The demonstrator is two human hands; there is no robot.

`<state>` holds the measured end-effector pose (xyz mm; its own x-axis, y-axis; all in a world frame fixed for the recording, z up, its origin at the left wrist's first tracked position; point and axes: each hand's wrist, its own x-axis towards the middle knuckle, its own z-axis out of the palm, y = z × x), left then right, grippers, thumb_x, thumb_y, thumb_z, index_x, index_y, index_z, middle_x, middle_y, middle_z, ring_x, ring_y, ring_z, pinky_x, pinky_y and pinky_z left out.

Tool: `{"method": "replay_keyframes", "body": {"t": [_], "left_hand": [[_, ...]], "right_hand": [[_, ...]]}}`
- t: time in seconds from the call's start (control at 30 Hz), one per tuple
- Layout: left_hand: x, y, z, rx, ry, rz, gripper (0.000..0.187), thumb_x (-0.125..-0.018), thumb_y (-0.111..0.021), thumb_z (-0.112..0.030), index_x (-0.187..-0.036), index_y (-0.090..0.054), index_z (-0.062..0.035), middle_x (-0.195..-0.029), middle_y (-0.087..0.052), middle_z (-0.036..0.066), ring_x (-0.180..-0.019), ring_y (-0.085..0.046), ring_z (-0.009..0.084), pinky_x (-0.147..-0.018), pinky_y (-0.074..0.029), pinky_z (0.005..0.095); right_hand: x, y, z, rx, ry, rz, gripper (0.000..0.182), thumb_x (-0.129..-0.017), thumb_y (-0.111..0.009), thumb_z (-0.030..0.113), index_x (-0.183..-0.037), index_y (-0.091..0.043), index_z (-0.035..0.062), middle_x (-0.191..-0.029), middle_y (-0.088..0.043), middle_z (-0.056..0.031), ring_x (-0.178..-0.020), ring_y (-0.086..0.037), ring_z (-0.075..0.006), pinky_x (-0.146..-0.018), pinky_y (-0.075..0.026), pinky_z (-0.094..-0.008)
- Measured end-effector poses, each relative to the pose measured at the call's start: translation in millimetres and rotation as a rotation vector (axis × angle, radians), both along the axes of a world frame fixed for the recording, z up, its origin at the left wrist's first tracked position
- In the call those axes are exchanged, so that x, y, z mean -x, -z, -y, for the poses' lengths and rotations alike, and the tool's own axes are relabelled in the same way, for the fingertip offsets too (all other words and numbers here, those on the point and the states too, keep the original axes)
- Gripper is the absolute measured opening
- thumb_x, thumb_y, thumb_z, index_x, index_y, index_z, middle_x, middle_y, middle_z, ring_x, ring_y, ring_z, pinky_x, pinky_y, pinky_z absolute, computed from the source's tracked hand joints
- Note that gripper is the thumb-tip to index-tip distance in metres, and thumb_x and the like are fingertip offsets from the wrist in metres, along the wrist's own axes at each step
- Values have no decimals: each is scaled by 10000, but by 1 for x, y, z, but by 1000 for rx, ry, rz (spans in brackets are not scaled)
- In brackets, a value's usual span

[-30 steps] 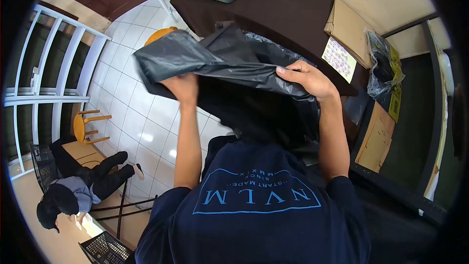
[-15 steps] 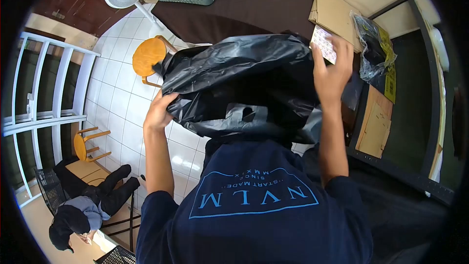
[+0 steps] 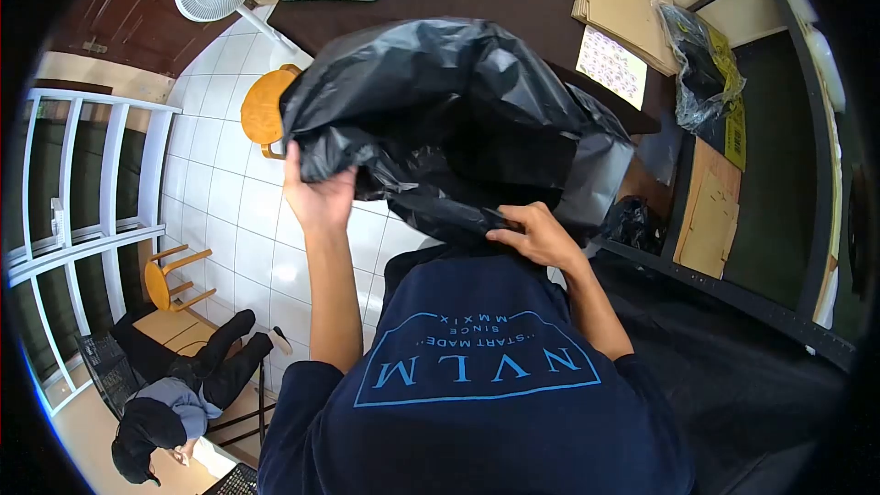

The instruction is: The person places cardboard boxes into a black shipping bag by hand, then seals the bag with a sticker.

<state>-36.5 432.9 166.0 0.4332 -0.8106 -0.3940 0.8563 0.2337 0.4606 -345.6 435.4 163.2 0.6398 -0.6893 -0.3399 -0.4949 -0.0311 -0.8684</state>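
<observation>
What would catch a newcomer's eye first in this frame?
A large crumpled black plastic bag fills the centre, held up by both hands: the left hand grips its left edge, the right hand its lower edge. Behind it, a round orange wooden stool stands on the white tiled floor.

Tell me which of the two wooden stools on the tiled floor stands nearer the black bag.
The round-topped stool just beside the black bag held by the left hand. The other stool stands far lower left, near the white railing.
</observation>
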Motion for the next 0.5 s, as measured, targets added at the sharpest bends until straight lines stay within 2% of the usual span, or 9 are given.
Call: {"method": "replay_keyframes", "body": {"t": [0.07,0.13,0.17,0.27,0.33,0.37,0.4,0.47,0.5], "left_hand": [[-27,4,12,-41,-123,-3,393,-958,-475,-286,-1263,-504,-41,-1271,-555,142,-1172,-527,322,-1000,-398,536],[-80,28,14,-88,-148,30,387,-964,-457,-292,-1231,-524,-20,-1232,-588,139,-1124,-563,326,-982,-430,510],[-85,23,14,-90,-149,32,387,-964,-457,-292,-1231,-524,-20,-1232,-588,139,-1124,-563,326,-982,-430,510],[-97,7,11,-185,-82,135,368,-974,-436,-285,-1165,-570,-1,-1146,-640,140,-1049,-611,314,-954,-467,473],[-101,-6,8,-29,101,158,343,-985,-410,-229,-1136,-595,18,-1122,-650,176,-1036,-620,333,-943,-478,479],[-90,-17,6,-174,58,228,343,-987,-416,-234,-1139,-595,15,-1102,-657,184,-1007,-634,332,-927,-494,463],[-88,-19,2,-172,57,228,343,-987,-416,-234,-1139,-595,15,-1102,-657,184,-1007,-634,332,-927,-494,463],[-85,-21,-8,88,297,82,334,-982,-428,-228,-1142,-595,12,-1093,-659,188,-978,-647,329,-894,-517,456],[-72,-30,-11,-24,206,134,331,-979,-434,-228,-1141,-596,11,-1083,-661,190,-962,-654,325,-871,-533,446]], "right_hand": [[10,-2,1,140,16,59,181,-805,-689,118,-911,-653,-23,-729,-642,-194,-651,-660,-261,-589,-470,-356],[28,0,2,184,122,31,179,-796,-675,78,-945,-665,-20,-803,-670,-194,-687,-667,-303,-622,-495,-341],[35,0,4,247,153,17,177,-794,-676,74,-941,-666,-25,-802,-671,-193,-685,-668,-293,-620,-494,-343],[48,1,11,318,223,-17,190,-796,-682,96,-936,-669,-32,-774,-672,-176,-660,-662,-273,-617,-490,-338],[53,4,19,148,252,-221,240,-826,-668,171,-956,-667,-30,-768,-670,-161,-665,-655,-272,-630,-487,-334],[52,16,19,158,337,-127,302,-851,-645,244,-968,-663,-34,-801,-668,-168,-725,-652,-289,-675,-485,-342],[51,28,20,280,433,-116,347,-874,-623,294,-1020,-651,-20,-913,-647,-186,-833,-637,-310,-752,-485,-370],[50,50,17,447,638,-356,421,-849,-665,297,-1155,-589,19,-1115,-557,-226,-1007,-570,-364,-858,-455,-417],[50,59,17,548,689,-456,489,-829,-694,286,-1209,-536,23,-1178,-493,-239,-1061,-524,-391,-894,-431,-442]]}}
